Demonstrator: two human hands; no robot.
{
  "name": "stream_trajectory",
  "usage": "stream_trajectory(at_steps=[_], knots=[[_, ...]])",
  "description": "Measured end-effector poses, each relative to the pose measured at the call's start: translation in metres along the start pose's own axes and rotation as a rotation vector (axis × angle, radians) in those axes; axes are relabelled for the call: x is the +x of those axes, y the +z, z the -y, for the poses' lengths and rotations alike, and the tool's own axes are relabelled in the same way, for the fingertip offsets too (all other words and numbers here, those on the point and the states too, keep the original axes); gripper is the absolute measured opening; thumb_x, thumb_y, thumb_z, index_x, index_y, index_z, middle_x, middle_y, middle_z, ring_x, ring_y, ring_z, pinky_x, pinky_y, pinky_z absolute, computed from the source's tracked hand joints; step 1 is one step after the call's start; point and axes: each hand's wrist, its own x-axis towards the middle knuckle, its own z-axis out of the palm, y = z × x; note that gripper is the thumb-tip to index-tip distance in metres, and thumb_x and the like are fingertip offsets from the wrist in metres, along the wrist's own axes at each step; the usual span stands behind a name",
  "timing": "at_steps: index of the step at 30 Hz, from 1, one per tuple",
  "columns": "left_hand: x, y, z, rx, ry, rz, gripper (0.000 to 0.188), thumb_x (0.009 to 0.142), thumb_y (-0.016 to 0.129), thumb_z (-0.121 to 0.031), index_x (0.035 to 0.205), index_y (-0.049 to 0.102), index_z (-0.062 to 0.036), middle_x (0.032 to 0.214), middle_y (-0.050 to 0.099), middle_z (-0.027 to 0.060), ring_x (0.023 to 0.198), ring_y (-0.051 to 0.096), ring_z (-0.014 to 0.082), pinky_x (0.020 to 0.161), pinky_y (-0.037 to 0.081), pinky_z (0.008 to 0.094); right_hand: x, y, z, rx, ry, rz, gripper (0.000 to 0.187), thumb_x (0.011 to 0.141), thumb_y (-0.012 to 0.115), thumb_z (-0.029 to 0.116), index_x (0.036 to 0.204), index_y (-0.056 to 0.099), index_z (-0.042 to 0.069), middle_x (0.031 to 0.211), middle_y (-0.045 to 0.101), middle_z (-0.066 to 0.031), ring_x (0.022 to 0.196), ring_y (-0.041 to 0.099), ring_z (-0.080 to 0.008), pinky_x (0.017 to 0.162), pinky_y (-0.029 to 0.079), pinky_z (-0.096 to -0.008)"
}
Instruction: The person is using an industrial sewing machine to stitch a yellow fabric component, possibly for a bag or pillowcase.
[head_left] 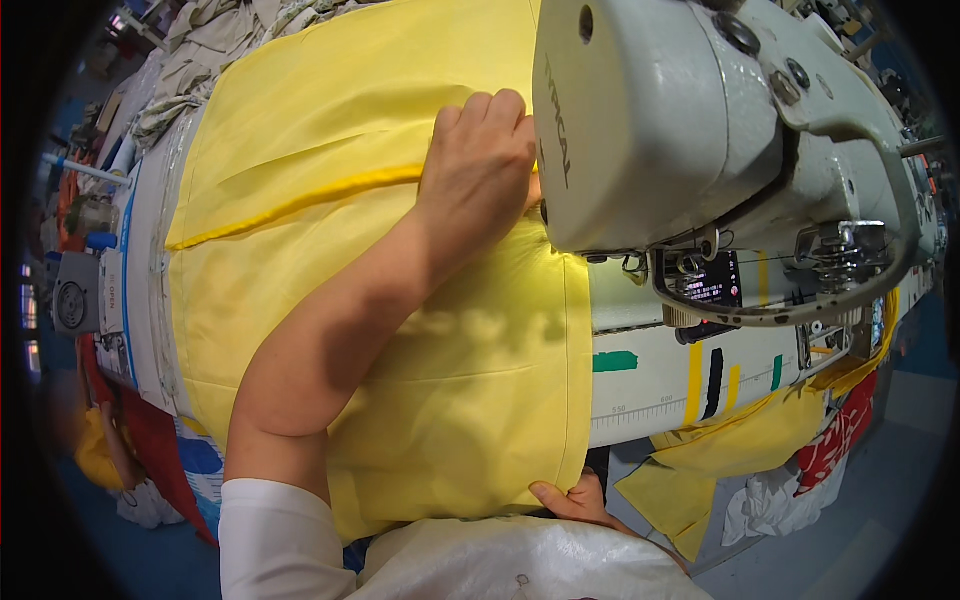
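Fingers: our left hand [478, 165] curled on the yellow cloth [460, 430], our right hand [580, 502] at its near edge; grips unclear to us.
Cloth: covered the table [640, 425], beside green tape [615, 361].
Sewing-machine head [640, 130]: hid cloth behind.

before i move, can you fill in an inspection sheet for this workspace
Surface: pale table with a scale and coloured tape strips.
Job's things: yellow fabric spread on the table, partly hidden by the sewing machine.
Clutter: crumpled cloth at far left; phone-like dark screen by the machine.
Hands: left hand on the fabric, fingers curled; right hand at its near edge.
Cables: nothing clearly seen.
Surroundings: person in yellow, left; more yellow cloth, lower right.
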Motion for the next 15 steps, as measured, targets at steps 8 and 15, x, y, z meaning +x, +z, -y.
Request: stream_trajectory(at_steps=[8,15], knots=[[0.008,0.005,0.004,-0.201,0.090,0.013,0.014,0.072,0.057,-0.004,0.084,0.055,-0.0115,0.078,0.051,0.0017,0.070,0.048,0.0215,0.061,0.029,0.0346,0.007,0.001,-0.004,-0.126,-0.142,-0.027,0.018,0.083,0.060,0.004,0.099,0.063,-0.003,0.094,0.065,-0.0142,0.086,0.063,-0.0218,0.076,0.047,-0.0293],[0.011,0.010,0.013,-0.301,0.088,-0.006,0.017,0.072,0.056,-0.004,0.087,0.055,-0.0121,0.081,0.052,0.0021,0.074,0.050,0.0240,0.063,0.033,0.0357,0.013,0.003,0.001,-0.087,-0.121,-0.025,0.017,0.083,0.059,0.002,0.099,0.063,-0.003,0.095,0.066,-0.0138,0.087,0.063,-0.0220,0.077,0.048,-0.0306]])
